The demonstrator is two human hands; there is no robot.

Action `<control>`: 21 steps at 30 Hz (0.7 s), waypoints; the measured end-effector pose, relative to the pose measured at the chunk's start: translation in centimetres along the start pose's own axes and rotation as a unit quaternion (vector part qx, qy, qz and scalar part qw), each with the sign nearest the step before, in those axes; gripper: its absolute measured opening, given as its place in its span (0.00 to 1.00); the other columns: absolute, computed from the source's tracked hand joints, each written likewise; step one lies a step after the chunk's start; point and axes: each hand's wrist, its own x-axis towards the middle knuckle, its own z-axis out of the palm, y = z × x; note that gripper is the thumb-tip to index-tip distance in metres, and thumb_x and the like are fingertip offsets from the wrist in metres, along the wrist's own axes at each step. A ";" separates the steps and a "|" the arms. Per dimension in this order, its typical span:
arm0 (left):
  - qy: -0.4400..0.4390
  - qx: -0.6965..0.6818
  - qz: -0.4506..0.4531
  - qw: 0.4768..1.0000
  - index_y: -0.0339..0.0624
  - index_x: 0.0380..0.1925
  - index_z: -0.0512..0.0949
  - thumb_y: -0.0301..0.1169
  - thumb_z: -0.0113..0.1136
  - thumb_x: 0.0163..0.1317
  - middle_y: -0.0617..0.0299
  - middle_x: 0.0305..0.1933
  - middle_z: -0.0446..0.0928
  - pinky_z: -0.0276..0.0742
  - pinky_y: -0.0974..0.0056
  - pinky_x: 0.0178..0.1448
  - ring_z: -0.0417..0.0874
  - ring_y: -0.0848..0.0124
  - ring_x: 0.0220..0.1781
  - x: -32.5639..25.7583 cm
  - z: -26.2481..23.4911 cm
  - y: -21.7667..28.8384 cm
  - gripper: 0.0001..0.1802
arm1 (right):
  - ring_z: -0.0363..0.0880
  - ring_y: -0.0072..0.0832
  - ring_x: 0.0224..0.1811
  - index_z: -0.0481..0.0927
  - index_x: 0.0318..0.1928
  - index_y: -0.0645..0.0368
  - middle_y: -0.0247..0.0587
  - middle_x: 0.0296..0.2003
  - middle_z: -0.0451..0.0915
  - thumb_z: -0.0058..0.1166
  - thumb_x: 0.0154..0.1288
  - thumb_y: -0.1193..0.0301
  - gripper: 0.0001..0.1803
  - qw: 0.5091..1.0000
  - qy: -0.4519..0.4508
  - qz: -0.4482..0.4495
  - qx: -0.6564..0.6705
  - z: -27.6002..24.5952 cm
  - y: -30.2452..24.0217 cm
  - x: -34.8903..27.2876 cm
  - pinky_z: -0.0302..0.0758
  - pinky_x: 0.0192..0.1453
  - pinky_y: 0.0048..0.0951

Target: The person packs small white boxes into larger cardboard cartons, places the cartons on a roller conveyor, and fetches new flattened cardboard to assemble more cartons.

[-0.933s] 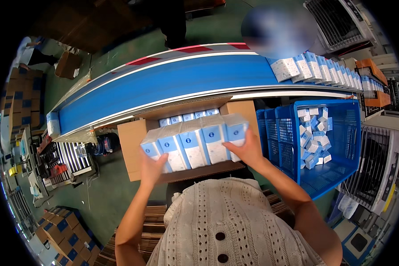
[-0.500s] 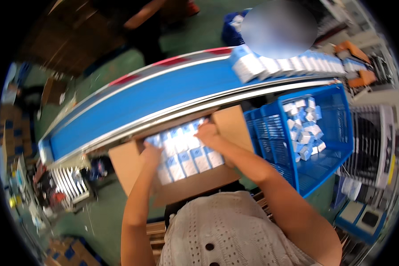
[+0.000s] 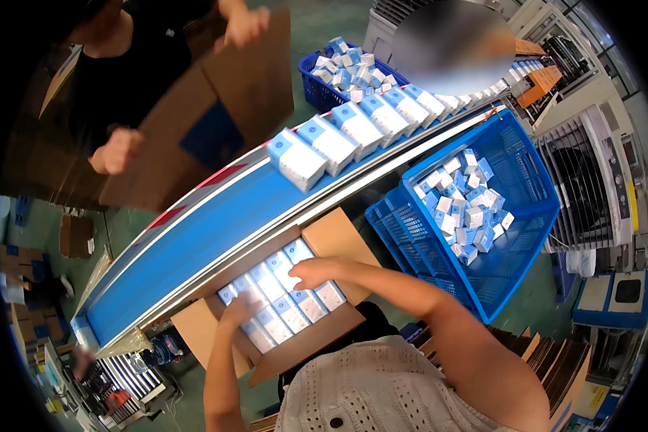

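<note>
An open cardboard box (image 3: pixel 306 337) stands in front of me, packed with rows of white and blue small cartons (image 3: pixel 272 282). My left hand (image 3: pixel 239 311) rests over the cartons at the box's left side, its fingers stretched out and somewhat blurred. From the right, my right hand (image 3: pixel 315 272) reaches in over the cartons with its fingers bent and close together. Whatever lies under those fingertips cannot be made out. Both side flaps of the box are folded outward.
Beyond the box runs a blue conveyor belt (image 3: pixel 216 234) carrying a row of larger white and blue packs (image 3: pixel 299 160). A blue crate (image 3: pixel 533 194) of loose cartons stands at right, a blue basket (image 3: pixel 317 90) behind the belt. Across it, a person holds a large cardboard box (image 3: pixel 194 122).
The view has shifted. The row of packs on the belt has come further left. A person with a large cardboard box now shows across the belt. Both my hands remain over the cartons.
</note>
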 end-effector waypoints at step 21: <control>0.334 -0.252 -0.008 0.908 0.24 0.52 0.60 0.54 0.54 0.53 0.37 0.46 0.72 0.69 0.60 0.52 0.74 0.49 0.50 8.1 -16.7 16.4 0.42 | 0.70 0.52 0.51 0.66 0.48 0.77 0.70 0.45 0.70 0.45 0.53 0.41 0.44 0.908 0.385 0.161 0.030 -24.1 9.9 -4.8 0.66 0.54 0.38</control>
